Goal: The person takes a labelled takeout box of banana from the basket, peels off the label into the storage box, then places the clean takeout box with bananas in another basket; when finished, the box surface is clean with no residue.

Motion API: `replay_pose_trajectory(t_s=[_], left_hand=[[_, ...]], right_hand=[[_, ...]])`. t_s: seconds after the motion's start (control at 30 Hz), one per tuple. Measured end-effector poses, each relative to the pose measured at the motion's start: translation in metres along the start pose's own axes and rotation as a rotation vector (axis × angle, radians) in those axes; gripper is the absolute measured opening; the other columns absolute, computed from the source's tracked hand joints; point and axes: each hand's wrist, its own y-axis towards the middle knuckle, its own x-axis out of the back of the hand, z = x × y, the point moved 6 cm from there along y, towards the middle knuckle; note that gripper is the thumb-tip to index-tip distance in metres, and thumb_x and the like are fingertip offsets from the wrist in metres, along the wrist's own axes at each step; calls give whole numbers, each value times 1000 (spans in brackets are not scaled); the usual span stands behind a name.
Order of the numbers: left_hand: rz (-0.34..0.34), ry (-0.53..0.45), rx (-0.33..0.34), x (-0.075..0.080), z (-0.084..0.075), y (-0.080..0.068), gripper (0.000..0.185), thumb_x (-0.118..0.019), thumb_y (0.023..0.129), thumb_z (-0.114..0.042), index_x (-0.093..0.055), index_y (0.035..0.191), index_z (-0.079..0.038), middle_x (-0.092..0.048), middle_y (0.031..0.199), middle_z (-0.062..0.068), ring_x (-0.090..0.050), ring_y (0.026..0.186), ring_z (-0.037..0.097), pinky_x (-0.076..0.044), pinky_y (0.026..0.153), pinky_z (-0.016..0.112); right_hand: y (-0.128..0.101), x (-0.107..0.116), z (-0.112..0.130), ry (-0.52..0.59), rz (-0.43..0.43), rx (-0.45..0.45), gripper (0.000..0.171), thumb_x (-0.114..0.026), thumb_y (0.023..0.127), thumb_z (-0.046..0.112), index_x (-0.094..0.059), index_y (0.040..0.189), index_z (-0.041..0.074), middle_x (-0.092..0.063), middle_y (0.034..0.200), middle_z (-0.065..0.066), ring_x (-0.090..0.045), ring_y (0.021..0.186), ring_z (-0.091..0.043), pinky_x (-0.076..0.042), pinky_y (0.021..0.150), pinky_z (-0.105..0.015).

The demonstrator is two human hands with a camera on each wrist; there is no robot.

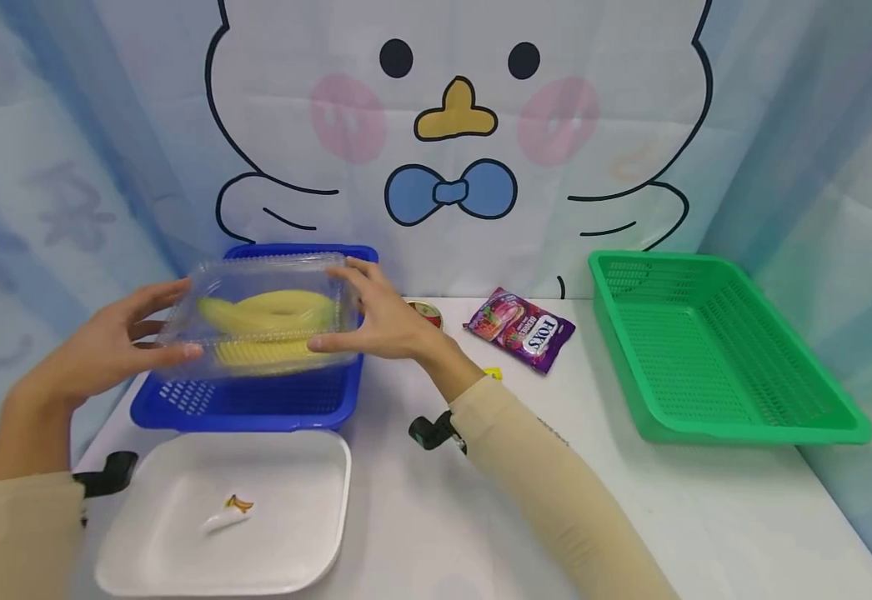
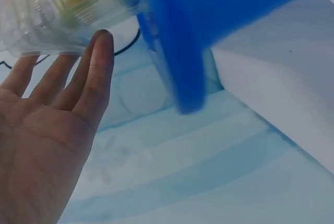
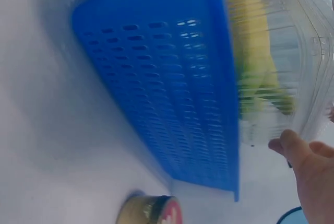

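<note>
A clear plastic clamshell container (image 1: 267, 321) with yellow-green bananas (image 1: 278, 310) inside is held, tilted, above the blue basket (image 1: 248, 408). My left hand (image 1: 117, 337) grips its left end, with the thumb on the front side. At the opposite end, my right hand (image 1: 383, 317) holds it with the thumb low in front and the fingers on the upper edge. The right wrist view shows the bananas (image 3: 253, 41) through the ribbed plastic, just over the basket's side (image 3: 156, 78). Fingers (image 2: 99, 72) of the left hand touch the container in the left wrist view.
In front of the basket lies a white tray (image 1: 181, 550) with a small banana-printed wrapper (image 1: 228, 515). A can (image 1: 427, 312), a purple Fox's candy bag (image 1: 522, 329) and a small yellow item (image 1: 492, 373) are right of it. A green basket (image 1: 654, 421) stands at far right.
</note>
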Motion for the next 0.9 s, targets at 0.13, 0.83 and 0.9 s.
replay_pose_trajectory(t_s=[0.13, 0.83, 0.9], left_hand=[[33, 12, 5, -4, 6, 5, 101, -77, 94, -33, -8, 167, -26, -15, 170, 22, -31, 141, 61, -36, 101, 79], [22, 74, 36, -8, 24, 17, 103, -79, 91, -40, -14, 166, -11, -19, 167, 29, -25, 146, 59, -29, 107, 78], [19, 78, 31, -9, 28, 17, 104, -80, 90, -41, -15, 165, -10, -22, 165, 30, -24, 146, 57, -29, 108, 77]], right_hand=[[1, -10, -8, -63, 24, -50, 101, -80, 83, 54, -27, 163, 24, -6, 172, -6, -30, 153, -30, -40, 117, -51], [5, -38, -30, -142, 51, -98, 101, -73, 88, 58, -21, 165, 17, -3, 174, -11, -5, 159, -39, -18, 124, -63], [5, -41, -32, -161, 51, -104, 102, -75, 87, 58, -22, 165, 17, -3, 174, -11, -6, 158, -40, -20, 123, -62]])
